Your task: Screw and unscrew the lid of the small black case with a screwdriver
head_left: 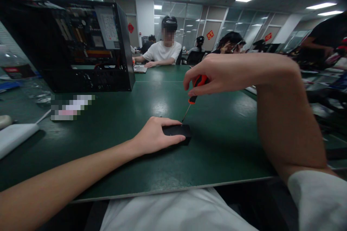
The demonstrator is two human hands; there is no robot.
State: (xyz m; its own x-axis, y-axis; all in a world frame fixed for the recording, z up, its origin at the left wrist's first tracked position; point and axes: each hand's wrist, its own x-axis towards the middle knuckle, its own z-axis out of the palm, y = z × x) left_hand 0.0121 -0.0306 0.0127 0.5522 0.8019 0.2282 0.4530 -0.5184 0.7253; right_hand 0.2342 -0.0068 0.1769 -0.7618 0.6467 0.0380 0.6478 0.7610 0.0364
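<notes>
A small black box-shaped part (176,130) lies on the green tabletop (162,177), and my left hand (155,135) grips it from the left with thumb and fingers along its sides. Above it, my right hand (204,75) is closed around the handle of a screwdriver (192,99) with a red and black grip. The thin shaft slants down to the left, and its tip meets or nearly meets the far edge of the black part. Whether a screw sits under the tip is too small to tell.
An open black computer case (104,79) stands at the back left. Near it are a plastic bottle (35,86), a blurred-out flat item (70,108) and a white device (16,135) at the left edge. Across the table sits a person in a white shirt (164,53).
</notes>
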